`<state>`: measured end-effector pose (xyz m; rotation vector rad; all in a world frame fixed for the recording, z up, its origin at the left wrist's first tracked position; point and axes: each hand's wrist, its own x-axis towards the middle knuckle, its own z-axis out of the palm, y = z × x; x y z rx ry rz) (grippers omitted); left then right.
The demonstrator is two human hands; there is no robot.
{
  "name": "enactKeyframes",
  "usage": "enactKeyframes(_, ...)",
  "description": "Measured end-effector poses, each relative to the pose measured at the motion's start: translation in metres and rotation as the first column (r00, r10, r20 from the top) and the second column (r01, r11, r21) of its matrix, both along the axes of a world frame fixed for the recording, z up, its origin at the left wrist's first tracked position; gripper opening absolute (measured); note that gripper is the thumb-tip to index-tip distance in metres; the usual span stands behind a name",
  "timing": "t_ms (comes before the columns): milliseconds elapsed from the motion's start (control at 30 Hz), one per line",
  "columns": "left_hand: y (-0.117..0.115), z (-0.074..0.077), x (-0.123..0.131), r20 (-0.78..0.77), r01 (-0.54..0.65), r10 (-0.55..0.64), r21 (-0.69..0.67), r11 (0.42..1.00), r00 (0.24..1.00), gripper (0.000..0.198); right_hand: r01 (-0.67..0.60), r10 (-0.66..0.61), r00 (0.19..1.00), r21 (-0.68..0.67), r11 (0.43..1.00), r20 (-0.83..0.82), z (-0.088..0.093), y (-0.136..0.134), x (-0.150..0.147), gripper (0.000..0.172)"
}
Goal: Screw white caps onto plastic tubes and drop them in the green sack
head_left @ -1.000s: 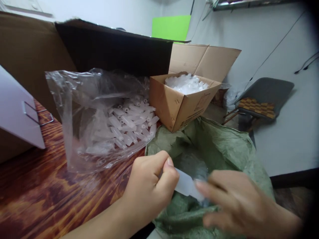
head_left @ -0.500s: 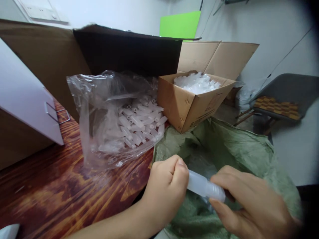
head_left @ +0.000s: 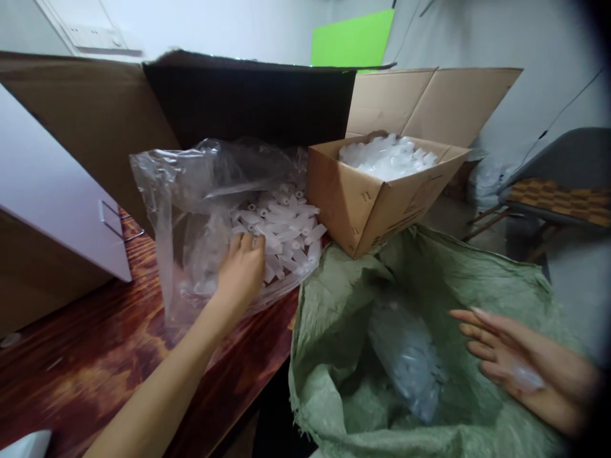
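Translucent white plastic tubes (head_left: pixel 281 232) lie heaped inside a crinkled clear plastic bag (head_left: pixel 191 203) on the dark, streaky wooden table (head_left: pixel 86 356), and my left hand (head_left: pixel 241 270) reaches into that bag, fingers loosely spread and resting on the pile, gripping nothing that I can see. Just right of the bag stands an open brown cardboard box (head_left: pixel 367 203) filled with more pale plastic pieces. Below it gapes a green woven sack (head_left: pixel 344 305) with a clear liner inside. My right hand (head_left: pixel 506 362) hovers over the sack's far side, palm up and fingers apart, with something small and clear resting on the palm.
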<state>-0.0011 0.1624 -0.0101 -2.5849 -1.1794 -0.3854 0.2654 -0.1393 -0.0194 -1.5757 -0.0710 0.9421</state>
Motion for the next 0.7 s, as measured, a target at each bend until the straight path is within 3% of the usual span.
enactKeyframes(100, 0.014, 0.002, -0.011, -0.103, -0.038, 0.034, -0.032, 0.999, 0.994, 0.050, 0.022, -0.008, 0.976, 0.061, 0.998, -0.216, -0.007, 0.005, -0.016, 0.027)
enactKeyframes(200, 0.023, 0.005, -0.018, -0.169, -0.050, 0.042, -0.046, 0.998, 0.985, 0.053, -0.110, 0.147, 0.941, 0.134, 0.985, -0.304, -0.017, 0.008, -0.036, 0.020)
enactKeyframes(300, 0.029, 0.005, -0.022, -0.139, -0.036, 0.037, 0.010, 0.999, 0.990, 0.051, -0.291, 0.314, 0.933, 0.145, 0.946, -0.176, -0.022, 0.009, -0.053, 0.022)
enactKeyframes(467, 0.029, 0.009, -0.023, -0.111, -0.017, 0.023, 0.052, 0.998, 0.994, 0.038, -0.434, 0.425, 0.898, 0.070, 0.898, 0.115, -0.022, 0.010, -0.063, 0.031)
enactKeyframes(600, 0.007, 0.025, -0.013, 0.017, -0.008, 0.006, 0.098, 0.995, 1.000, 0.027, -0.364, 0.356, 0.905, -0.011, 0.931, 0.234, -0.016, 0.011, -0.063, 0.047)
enactKeyframes(700, -0.030, 0.038, 0.002, 0.213, 0.143, -0.147, 0.035, 0.989, 0.966, 0.024, -0.338, 0.324, 0.916, 0.022, 0.941, 0.236, -0.003, 0.016, -0.069, 0.051)
